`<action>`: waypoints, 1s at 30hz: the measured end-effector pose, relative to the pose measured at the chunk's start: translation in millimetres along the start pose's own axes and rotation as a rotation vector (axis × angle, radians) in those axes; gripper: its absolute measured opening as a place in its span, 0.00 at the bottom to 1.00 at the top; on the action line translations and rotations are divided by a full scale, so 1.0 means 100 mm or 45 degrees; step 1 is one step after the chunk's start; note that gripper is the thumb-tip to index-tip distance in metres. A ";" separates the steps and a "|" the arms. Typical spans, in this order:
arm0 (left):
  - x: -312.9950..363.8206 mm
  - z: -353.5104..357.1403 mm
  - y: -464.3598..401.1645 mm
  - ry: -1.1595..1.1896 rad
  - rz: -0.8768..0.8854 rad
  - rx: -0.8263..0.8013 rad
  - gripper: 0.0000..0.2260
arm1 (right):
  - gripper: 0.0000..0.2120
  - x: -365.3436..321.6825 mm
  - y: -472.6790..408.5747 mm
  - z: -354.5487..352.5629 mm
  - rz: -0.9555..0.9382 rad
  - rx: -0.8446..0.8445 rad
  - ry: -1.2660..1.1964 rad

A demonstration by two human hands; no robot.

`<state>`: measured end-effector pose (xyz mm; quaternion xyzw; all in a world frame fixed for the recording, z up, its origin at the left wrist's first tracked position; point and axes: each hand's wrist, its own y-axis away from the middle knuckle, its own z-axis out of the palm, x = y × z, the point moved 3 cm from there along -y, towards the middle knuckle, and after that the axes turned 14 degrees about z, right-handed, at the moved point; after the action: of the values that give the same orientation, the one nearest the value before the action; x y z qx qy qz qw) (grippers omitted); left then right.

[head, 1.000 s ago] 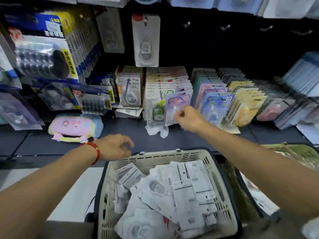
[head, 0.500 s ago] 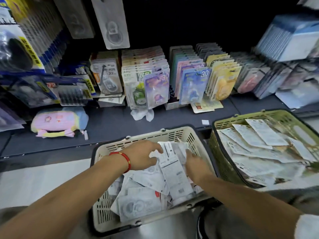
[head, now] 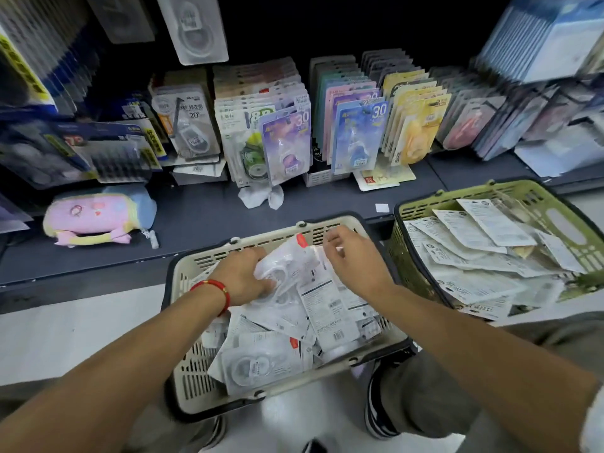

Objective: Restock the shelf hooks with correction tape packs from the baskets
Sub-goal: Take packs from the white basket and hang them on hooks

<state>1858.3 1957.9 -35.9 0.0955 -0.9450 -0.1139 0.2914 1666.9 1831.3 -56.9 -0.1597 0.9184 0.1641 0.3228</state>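
Note:
A cream basket (head: pixel 196 371) in front of me is filled with several white correction tape packs. My left hand (head: pixel 242 276), with a red cord at the wrist, grips a clear-fronted pack (head: pixel 287 266) lifted above the pile. My right hand (head: pixel 353 259) pinches the same pack's top edge by its red tab. A green basket (head: pixel 568 223) to the right holds more packs lying face down. On the shelf behind, rows of coloured packs hang on hooks, a purple one (head: pixel 287 142) and a blue one (head: pixel 359 138) at the front.
A pink and blue plush pouch (head: pixel 98 217) lies on the dark shelf board (head: pixel 196 217) at left. A crumpled white wrapper (head: pixel 261 197) sits below the purple pack. Larger blister packs hang at upper left and upper right. White floor lies under the baskets.
My right hand left the purple pack on the hook and came down into the cream basket. Both hands now hold one pack raised from the pile. The view tilted downward.

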 end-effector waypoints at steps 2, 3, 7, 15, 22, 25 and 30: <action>-0.16 0.09 0.08 0.186 -0.162 0.042 0.12 | 0.14 0.28 0.04 0.20 0.225 -0.181 0.368; -0.24 0.16 0.11 0.316 -0.220 0.080 0.13 | 0.17 0.42 0.10 0.33 0.334 -0.319 0.509; -0.38 0.54 0.25 0.778 -0.384 0.199 0.19 | 0.22 0.61 0.41 0.75 0.265 -0.452 0.681; -0.22 1.17 0.38 1.068 -0.612 0.653 0.23 | 0.10 0.42 0.57 0.74 0.175 -0.166 0.333; 0.08 1.38 0.39 1.915 -0.518 0.603 0.12 | 0.12 0.02 0.63 0.76 0.161 -0.415 -0.345; -0.03 1.29 0.41 1.828 -0.449 0.753 0.20 | 0.07 -0.02 0.52 0.78 0.262 -0.601 -0.547; -0.35 1.07 0.50 1.640 -0.563 0.990 0.21 | 0.08 0.00 0.18 0.77 0.231 -0.489 -0.389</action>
<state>1819.3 2031.6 -126.6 0.4238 -0.5208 0.2479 0.6984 1701.3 1878.6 -110.6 -0.1084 0.8216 0.3859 0.4053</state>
